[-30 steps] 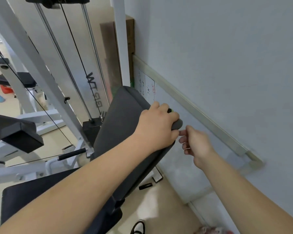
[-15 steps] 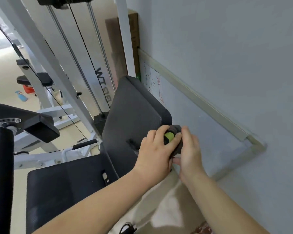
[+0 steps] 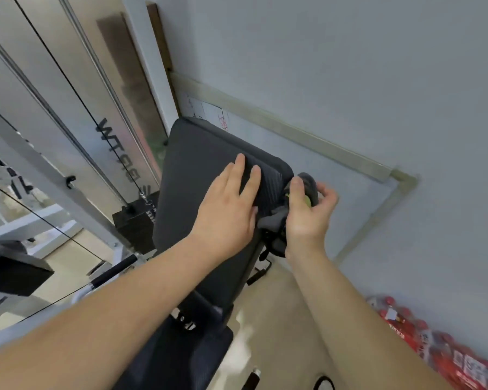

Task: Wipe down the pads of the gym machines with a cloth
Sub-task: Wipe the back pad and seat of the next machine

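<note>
The left hand (image 3: 228,204) lies flat, fingers spread, palm down on the black pad (image 3: 197,175), forearm reaching up from below. Just right of it, off the pad's corner, the right hand (image 3: 307,212) curls around a grey cloth (image 3: 307,182) with a green patch, gripping it.

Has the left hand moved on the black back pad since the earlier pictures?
Yes. The left hand has let go of the knob at the back pad's corner and now lies flat on the pad face.
</note>
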Demonstrator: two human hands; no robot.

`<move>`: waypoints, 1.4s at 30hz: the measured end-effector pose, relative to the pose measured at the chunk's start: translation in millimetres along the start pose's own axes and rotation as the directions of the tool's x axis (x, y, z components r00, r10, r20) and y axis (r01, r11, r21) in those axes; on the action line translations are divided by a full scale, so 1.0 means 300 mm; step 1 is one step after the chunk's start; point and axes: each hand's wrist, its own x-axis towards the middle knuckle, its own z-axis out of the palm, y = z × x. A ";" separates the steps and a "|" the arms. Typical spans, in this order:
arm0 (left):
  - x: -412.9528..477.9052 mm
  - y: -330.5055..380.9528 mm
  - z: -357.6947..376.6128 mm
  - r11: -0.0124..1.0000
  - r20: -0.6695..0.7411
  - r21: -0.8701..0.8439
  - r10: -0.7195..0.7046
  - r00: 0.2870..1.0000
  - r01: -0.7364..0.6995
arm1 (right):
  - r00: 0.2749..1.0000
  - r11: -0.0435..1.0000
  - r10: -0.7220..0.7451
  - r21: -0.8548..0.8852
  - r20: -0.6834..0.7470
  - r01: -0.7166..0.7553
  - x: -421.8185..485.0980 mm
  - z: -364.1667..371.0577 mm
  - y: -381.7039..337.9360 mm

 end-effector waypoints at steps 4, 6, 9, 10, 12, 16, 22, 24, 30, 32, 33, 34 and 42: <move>-0.012 -0.050 0.065 0.996 0.010 -0.090 0.008 1.000 -0.007 | 0.980 0.968 -0.178 -0.161 0.084 0.190 -0.026 -0.008 0.109; -0.026 -0.093 0.082 0.995 0.007 -0.061 0.081 0.997 -0.080 | 0.989 0.972 -0.116 -0.194 0.090 0.131 -0.047 -0.024 0.221; -0.086 -0.123 0.132 0.990 -0.005 -0.014 0.137 0.991 -0.137 | 0.996 0.986 0.023 -0.166 0.081 -0.010 -0.090 -0.042 0.432; -0.131 -0.120 0.165 0.994 -0.012 -0.022 0.107 0.994 -0.107 | 0.992 0.983 0.095 -0.166 0.082 -0.081 -0.112 -0.049 0.497; -0.248 -0.105 0.233 0.996 0.007 -0.089 -0.002 1.000 0.003 | 0.967 0.951 0.239 -0.219 0.083 -0.216 -0.159 -0.066 0.590; -0.484 -0.123 0.336 0.966 0.188 -0.139 -0.188 0.964 0.216 | 0.950 0.935 0.311 -0.167 -0.031 -0.312 -0.152 -0.059 0.577; -0.574 -0.159 0.392 0.907 0.293 -0.158 -0.336 0.895 0.391 | 0.992 0.987 0.018 -0.156 -0.128 -0.038 -0.133 -0.013 0.580; -0.599 -0.168 0.404 0.902 0.309 -0.153 -0.345 0.886 0.405 | 0.980 0.980 0.085 -0.164 -0.178 -0.114 -0.182 -0.003 0.695; -0.700 -0.182 0.402 0.819 0.459 -0.116 -0.457 0.762 0.561 | 0.800 0.806 0.591 0.045 -0.101 -0.590 -0.316 -0.021 0.906; -0.704 -0.188 0.377 0.823 0.500 -0.075 -0.457 0.736 0.562 | 0.761 0.770 0.638 0.123 -0.119 -0.626 -0.330 -0.021 0.864; -0.697 -0.194 0.366 0.832 0.502 -0.072 -0.447 0.741 0.551 | 0.782 0.798 0.603 0.142 -0.158 -0.586 -0.318 -0.013 0.819; -0.686 -0.198 0.353 0.831 0.498 -0.092 -0.439 0.748 0.548 | 0.825 0.847 0.531 0.152 -0.194 -0.509 -0.297 -0.004 0.764; -0.606 -0.143 0.320 0.836 0.446 -0.259 -0.341 0.827 0.484 | 0.979 0.989 0.105 -0.082 -0.174 -0.121 -0.236 0.018 0.627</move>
